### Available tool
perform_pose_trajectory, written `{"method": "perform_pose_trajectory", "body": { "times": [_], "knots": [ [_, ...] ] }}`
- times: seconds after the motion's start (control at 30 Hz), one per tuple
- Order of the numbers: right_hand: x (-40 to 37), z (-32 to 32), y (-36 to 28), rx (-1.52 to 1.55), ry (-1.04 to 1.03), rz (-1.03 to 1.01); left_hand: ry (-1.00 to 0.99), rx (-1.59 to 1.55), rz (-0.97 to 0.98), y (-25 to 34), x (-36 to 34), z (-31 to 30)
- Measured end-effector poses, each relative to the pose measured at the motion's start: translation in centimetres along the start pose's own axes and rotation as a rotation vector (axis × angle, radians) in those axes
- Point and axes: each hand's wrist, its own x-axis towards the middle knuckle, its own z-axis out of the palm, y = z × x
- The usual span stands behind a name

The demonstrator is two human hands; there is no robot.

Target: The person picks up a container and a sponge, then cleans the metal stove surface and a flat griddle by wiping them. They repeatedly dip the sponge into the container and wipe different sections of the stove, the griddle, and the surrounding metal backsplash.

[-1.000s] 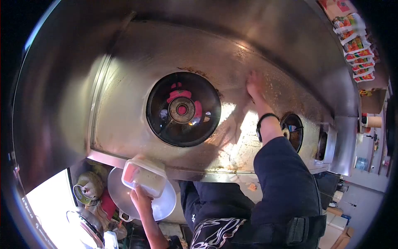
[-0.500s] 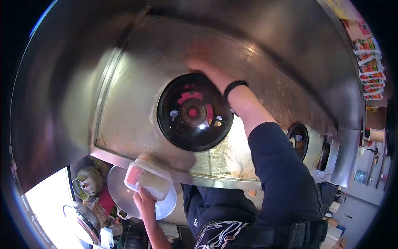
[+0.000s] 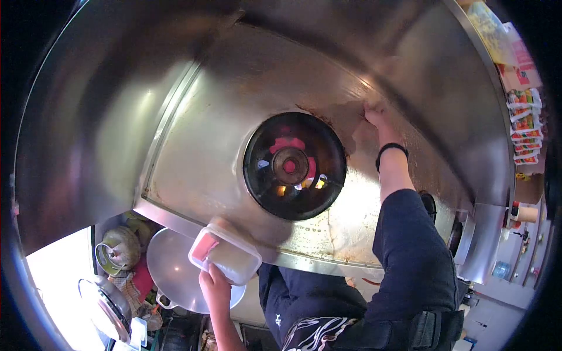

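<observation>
My left hand grips the near side of a clear plastic container at the front edge of the steel cooktop. Cloudy, pale contents and a pink piece at the left end show in the container. Out to the right, my right hand is down on the rear part of the steel surface, its fingers curled in. Whatever it may hold is hidden. A damp-looking darker patch lies beside that hand. Between both hands is a round black burner opening with a burner head at its centre.
Below the front edge at left sits a large metal bowl. A gas cylinder stands further left. Another burner opening is partly behind my right arm. Packets hang at far right, and high steel walls enclose the cooktop.
My right hand has swept from behind the burner opening to the right across the steel. My left hand still holds the container near the front edge. The view has shifted slightly.
</observation>
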Motion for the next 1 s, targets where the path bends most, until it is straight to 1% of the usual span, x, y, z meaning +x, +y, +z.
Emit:
{"method": "perform_pose_trajectory", "body": {
  "times": [0.03,0.13,0.17,0.2,0.23,0.27,0.3,0.33,0.37,0.4,0.43,0.47,0.5,0.57,0.63,0.67,0.7,0.73,0.8,0.83,0.87,0.9,0.93,0.97,1.0],
  "knots": [
    [-0.7,-0.2,-0.6,0.039,-0.032,0.226,0.000,0.022,0.022,-0.4,0.1,0.1],
    [3.6,0.1,-4.0,0.018,-0.081,0.161,0.001,0.058,-0.026,-0.8,0.0,0.0],
    [4.6,-0.1,-7.1,0.017,-0.078,0.062,0.094,0.148,0.019,-3.0,0.4,0.3],
    [4.2,-1.2,-12.3,0.019,-0.073,-0.041,0.112,0.149,0.021,-2.8,0.4,0.1],
    [5.8,-1.3,-15.7,0.102,-0.092,-0.203,0.104,0.150,-0.017,-2.0,0.1,0.2],
    [11.4,2.9,-18.8,-0.054,0.006,-0.399,0.092,0.150,-0.058,-1.7,0.1,0.3],
    [5.7,-1.1,-25.4,-0.009,-0.033,-0.410,0.074,0.121,-0.009,-3.0,0.6,0.2],
    [3.4,-1.2,-27.5,0.123,-0.065,-0.753,0.084,0.115,-0.007,-1.7,0.5,0.2],
    [4.1,2.0,-33.4,-0.113,-0.055,-0.659,0.028,0.076,-0.073,0.5,0.0,0.0],
    [3.8,5.2,-36.3,-0.063,-0.069,-0.768,-0.034,0.041,-0.140,1.7,-0.3,-0.1],
    [-1.0,5.1,-38.1,-0.036,0.083,-0.915,0.000,0.061,-0.096,0.5,-0.1,0.0],
    [-5.0,5.1,-38.6,-0.010,0.235,-1.057,-0.001,0.060,-0.095,-0.6,0.1,0.2],
    [-4.8,4.8,-38.4,-0.010,0.237,-1.060,0.000,0.087,-0.062,-1.5,0.3,0.3],
    [-4.0,4.2,-37.6,0.249,-0.008,-1.129,0.016,0.117,-0.030,-1.3,0.2,-0.2],
    [-3.6,-2.4,-34.5,0.032,-0.110,-0.864,0.087,0.171,0.065,0.5,-0.3,0.2],
    [-0.1,-2.4,-32.3,0.307,-0.272,-0.710,0.099,0.163,0.067,0.4,-0.4,0.3],
    [4.7,-0.1,-29.7,0.231,-0.087,-0.689,0.106,0.175,0.073,0.0,-0.3,0.4],
    [7.6,0.9,-27.9,-0.060,0.051,-0.483,0.113,0.186,0.075,-0.3,-0.3,0.5],
    [6.5,-1.0,-25.4,-0.219,-0.010,-0.411,0.130,0.193,0.071,-0.4,-0.4,0.5],
    [7.7,-0.3,-26.2,-0.219,-0.008,-0.422,0.138,0.238,0.107,-0.2,-0.5,0.5],
    [8.9,0.3,-27.2,-0.169,-0.036,-0.355,0.144,0.284,0.143,0.0,-0.4,0.6],
    [7.2,-1.1,-28.9,-0.118,-0.061,-0.289,0.154,0.280,0.143,-0.2,-0.3,0.6],
    [5.4,-2.2,-31.5,-0.222,-0.088,-0.387,0.100,0.236,0.102,-0.8,-0.2,0.4],
    [1.6,-4.3,-34.9,-0.324,-0.113,-0.483,0.046,0.194,0.063,-0.9,0.0,0.3],
    [5.6,0.4,-37.2,-0.126,-0.041,-0.628,0.053,0.198,0.064,-0.2,0.1,0.2]
  ]
}}
